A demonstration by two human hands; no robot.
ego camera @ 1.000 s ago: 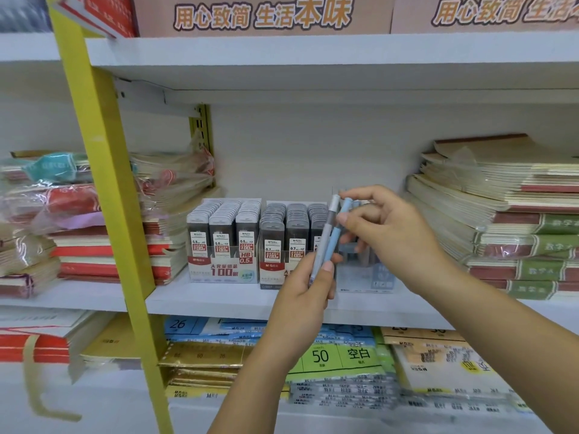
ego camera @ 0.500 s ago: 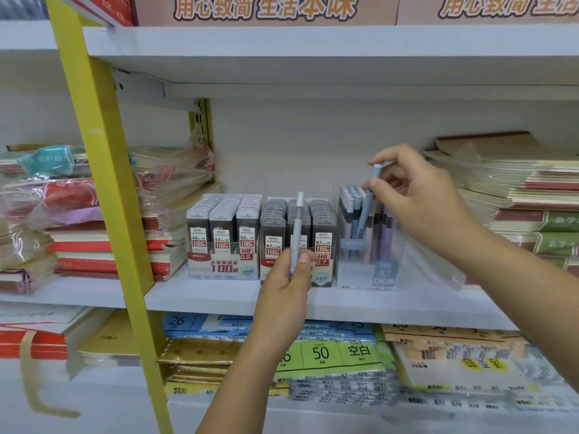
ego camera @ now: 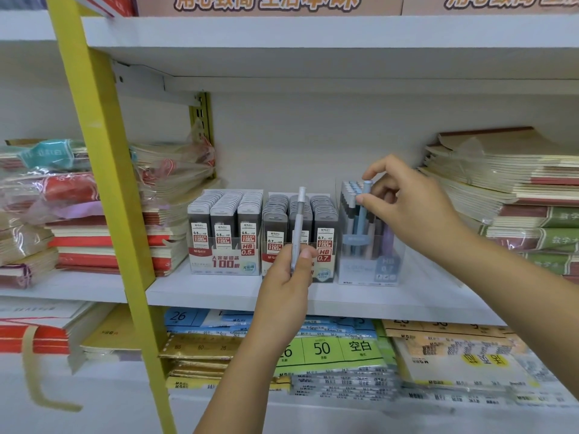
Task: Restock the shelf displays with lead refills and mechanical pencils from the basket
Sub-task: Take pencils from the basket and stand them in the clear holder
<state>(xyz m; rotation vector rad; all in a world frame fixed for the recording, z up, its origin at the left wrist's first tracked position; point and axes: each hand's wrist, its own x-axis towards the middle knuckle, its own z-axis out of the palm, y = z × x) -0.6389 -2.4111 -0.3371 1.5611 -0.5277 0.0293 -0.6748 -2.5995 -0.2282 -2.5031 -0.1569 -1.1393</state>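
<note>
My left hand (ego camera: 286,277) grips a grey mechanical pencil (ego camera: 298,223) upright in front of the 0.7 lead refill box (ego camera: 322,242). My right hand (ego camera: 410,211) pinches the top of a blue mechanical pencil (ego camera: 362,214) that stands partly inside the clear pencil display box (ego camera: 369,264), among other pencils. Left of these stands the 0.5 lead refill box (ego camera: 224,236), full of dark refill cases. All three boxes sit on the white middle shelf (ego camera: 360,299). The basket is out of view.
A yellow upright post (ego camera: 103,183) crosses the left side. Stacks of notebooks lie left (ego camera: 94,233) and right (ego camera: 517,198) of the boxes. Wrapped paper packs (ego camera: 329,349) fill the shelf below. A white shelf board (ego camera: 313,42) hangs overhead.
My right hand took the blue pencil from my left hand, carried it right and lowered it into the clear display box. My left hand stays in front with the grey pencil.
</note>
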